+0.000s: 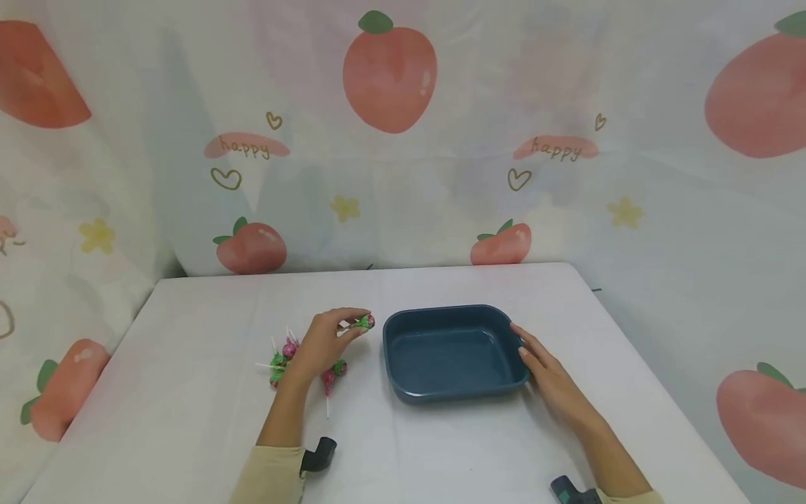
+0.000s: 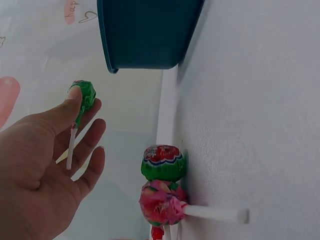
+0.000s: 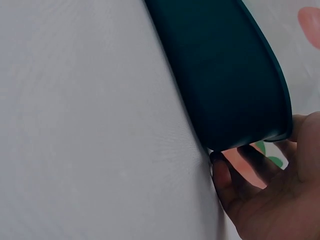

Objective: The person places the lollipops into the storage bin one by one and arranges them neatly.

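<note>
My left hand (image 1: 324, 343) pinches a green-wrapped lollipop (image 2: 86, 96) between thumb and index finger, its white stick pointing down toward the palm in the left wrist view. It is raised over the table, just left of a dark blue rectangular dish (image 1: 450, 357). More lollipops lie beneath and beside this hand: pink and green ones (image 1: 277, 364) on its left, partly hidden by the wrist, and a pink one (image 1: 329, 381) on its right. At the dish's right end, my right hand (image 1: 554, 381) rests its fingers against the outer wall, fingertips at the rim (image 3: 285, 100).
A white cloth covers the table (image 1: 453, 448). Behind it hangs a curtain (image 1: 403, 182) printed with peaches, and similar cloth closes in both sides. A dark device (image 1: 318, 455) is strapped at the left wrist, another (image 1: 573, 491) at the right.
</note>
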`<state>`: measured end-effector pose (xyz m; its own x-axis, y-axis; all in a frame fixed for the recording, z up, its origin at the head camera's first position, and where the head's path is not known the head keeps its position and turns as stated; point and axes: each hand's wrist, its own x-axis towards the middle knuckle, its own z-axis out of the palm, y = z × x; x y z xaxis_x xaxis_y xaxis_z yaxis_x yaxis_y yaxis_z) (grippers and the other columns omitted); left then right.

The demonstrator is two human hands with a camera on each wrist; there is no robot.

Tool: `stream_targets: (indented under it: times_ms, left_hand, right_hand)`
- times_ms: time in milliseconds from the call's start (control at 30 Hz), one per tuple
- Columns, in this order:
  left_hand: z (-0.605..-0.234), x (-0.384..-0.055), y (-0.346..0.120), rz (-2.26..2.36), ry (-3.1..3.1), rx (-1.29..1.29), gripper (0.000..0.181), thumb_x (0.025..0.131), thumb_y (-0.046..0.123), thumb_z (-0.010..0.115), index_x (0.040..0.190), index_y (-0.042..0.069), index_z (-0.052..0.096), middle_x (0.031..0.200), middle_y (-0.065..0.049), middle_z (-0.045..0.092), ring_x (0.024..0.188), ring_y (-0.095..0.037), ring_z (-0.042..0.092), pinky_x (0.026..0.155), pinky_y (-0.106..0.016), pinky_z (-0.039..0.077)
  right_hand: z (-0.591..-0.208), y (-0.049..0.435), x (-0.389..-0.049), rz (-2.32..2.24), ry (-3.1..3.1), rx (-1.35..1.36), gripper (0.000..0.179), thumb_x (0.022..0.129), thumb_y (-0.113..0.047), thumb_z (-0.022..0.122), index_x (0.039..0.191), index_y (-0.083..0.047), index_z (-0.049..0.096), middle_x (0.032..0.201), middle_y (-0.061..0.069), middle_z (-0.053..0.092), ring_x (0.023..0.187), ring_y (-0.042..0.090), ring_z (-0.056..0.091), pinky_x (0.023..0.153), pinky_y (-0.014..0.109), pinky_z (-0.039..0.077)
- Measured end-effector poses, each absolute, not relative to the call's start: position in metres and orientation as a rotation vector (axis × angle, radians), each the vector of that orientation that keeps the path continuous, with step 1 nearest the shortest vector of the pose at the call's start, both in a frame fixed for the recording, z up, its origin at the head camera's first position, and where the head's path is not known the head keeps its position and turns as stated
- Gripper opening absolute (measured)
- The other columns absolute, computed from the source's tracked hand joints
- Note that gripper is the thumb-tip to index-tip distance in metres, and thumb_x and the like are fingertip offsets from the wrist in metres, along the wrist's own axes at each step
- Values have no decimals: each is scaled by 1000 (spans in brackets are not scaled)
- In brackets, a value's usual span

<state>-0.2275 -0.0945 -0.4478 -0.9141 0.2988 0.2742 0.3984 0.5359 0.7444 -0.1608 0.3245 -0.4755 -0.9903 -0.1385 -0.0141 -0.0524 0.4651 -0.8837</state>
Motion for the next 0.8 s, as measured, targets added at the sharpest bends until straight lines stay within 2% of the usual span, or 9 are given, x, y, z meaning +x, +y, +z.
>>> stream_targets:
  times_ms: [133,233,267,367,433,500,600,633,800]
  left_hand:
    - [-446,-229,-87,-1328,-2637,-639,33,95,14,77,128,10,73,121,-3,73,116,-23,65,94,-44,52]
    - [-445,-231,-81,-1326,-2628,-668,33,95,14,77,128,10,73,118,-2,74,112,-22,65,93,-43,52]
    - [-444,-232,-79,-1329,-2622,-682,33,95,13,77,127,10,73,118,-2,74,112,-21,66,93,-43,52]
    - [-443,-236,-71,-1343,-2616,-718,33,95,14,77,127,8,74,116,0,75,111,-20,66,93,-43,52]
    - [-442,-239,-65,-1349,-2610,-748,33,95,14,77,126,8,74,116,0,75,110,-19,66,92,-43,52]
    - [-442,-240,-59,-1359,-2620,-762,32,95,15,77,126,8,74,116,1,75,110,-18,66,93,-42,52]
    - [-443,-240,-50,-1367,-2642,-777,31,95,14,76,126,10,74,120,0,74,110,-19,66,93,-39,53]
    - [-443,-240,-46,-1374,-2648,-785,31,95,14,76,127,10,74,120,0,73,109,-19,66,93,-38,54]
    - [-444,-242,-29,-1431,-2658,-842,32,96,12,76,127,8,73,123,-5,72,114,-21,68,94,-31,54]
  right_hand:
    - [-477,323,-162,-1587,2617,-185,54,114,-39,37,165,-25,28,171,8,17,156,34,10,120,54,18]
    - [-479,324,-162,-1600,2624,-187,54,114,-39,37,165,-24,29,170,6,19,156,32,11,118,60,17]
    - [-479,324,-163,-1598,2627,-189,54,114,-40,37,165,-25,29,170,6,19,156,31,11,120,52,20]
    - [-480,326,-162,-1597,2633,-195,53,114,-40,37,164,-26,29,170,6,20,156,31,12,120,50,21]
    - [-480,326,-162,-1588,2637,-192,53,114,-41,37,164,-27,29,170,5,20,156,31,12,120,40,23]
    - [-479,326,-161,-1583,2644,-200,53,114,-40,38,164,-27,30,170,6,21,156,32,13,120,43,21]
    - [-477,326,-159,-1582,2641,-211,53,113,-39,39,164,-25,31,170,7,22,156,32,14,118,36,22]
    - [-477,325,-158,-1588,2637,-216,53,113,-38,40,164,-25,31,170,7,22,156,32,13,118,38,21]
    - [-476,324,-156,-1606,2631,-217,52,113,-37,41,163,-26,32,169,7,23,155,32,15,108,15,25]
